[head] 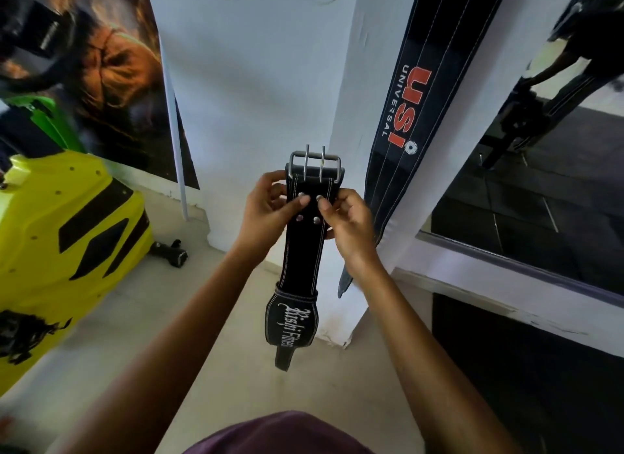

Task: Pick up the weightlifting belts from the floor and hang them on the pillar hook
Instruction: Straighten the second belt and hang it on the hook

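A black leather weightlifting belt (304,251) with white stitching and a steel two-prong buckle at its top hangs upright in front of the white pillar (263,82). My left hand (266,210) grips its left edge just under the buckle. My right hand (347,220) grips its right edge, thumb on a rivet. The belt's lower end with white lettering dangles above the floor. A second black belt (415,98) with red "USI" lettering hangs down the pillar's right face. The hook is out of view above the frame.
A yellow and green machine cover (60,237) stands at the left, with a small black handle (172,251) on the floor beside it. A poster (111,68) covers the left wall. A mirror (547,156) fills the right wall above a ledge.
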`<state>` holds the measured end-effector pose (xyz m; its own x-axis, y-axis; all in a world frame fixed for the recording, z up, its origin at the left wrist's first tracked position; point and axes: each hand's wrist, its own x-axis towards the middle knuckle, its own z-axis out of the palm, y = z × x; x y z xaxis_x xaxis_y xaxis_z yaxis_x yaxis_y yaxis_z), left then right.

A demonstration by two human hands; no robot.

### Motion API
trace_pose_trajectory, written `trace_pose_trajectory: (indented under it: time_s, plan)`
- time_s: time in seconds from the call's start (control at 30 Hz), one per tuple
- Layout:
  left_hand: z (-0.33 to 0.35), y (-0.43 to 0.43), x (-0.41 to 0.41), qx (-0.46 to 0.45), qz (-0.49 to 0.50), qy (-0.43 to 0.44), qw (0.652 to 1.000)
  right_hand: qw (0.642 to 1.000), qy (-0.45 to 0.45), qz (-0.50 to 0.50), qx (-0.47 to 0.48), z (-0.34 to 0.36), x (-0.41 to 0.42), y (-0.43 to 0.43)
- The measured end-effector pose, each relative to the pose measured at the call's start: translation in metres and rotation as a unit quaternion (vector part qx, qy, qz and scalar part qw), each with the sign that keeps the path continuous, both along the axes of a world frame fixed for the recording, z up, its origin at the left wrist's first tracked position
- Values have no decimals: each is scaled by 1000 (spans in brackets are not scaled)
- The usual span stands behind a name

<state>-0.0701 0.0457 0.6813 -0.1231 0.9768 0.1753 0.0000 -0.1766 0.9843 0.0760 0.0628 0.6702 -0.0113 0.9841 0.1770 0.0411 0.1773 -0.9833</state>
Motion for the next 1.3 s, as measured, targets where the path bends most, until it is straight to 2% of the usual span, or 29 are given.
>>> trace_pose_trajectory:
  time_s: [0.1,0.2,0.3,0.37,0.47,0.67,0.8,1.03,1.17,1.3]
  plan:
    - [14,8,0,29,-9,1,1000,999,-15,17,35,10,4,4]
    - [14,15,-3,14,-26,-6,1000,996,-37,64,47,23,15,11]
    - [13,19,-2,-12,15,11,1000,997,-58,32,44,29,20,13]
    - [17,22,1,20,38,48,998,995,-80,1,61,32,20,12]
    - [34,27,5,71,-19,34,997,985,-126,-69,96,41,22,16]
    - [91,48,30,177,-51,94,978,974,-83,-75,196,90,34,31]
    - [139,66,49,257,-36,123,958,949,-106,-115,272,139,45,48]
    - [257,94,71,377,-31,119,918,894,-148,-179,382,262,64,69]
    - [339,108,81,419,-47,105,901,872,-148,-207,419,346,76,80]
    - [416,132,95,424,-72,93,898,856,-151,-243,430,426,86,96]
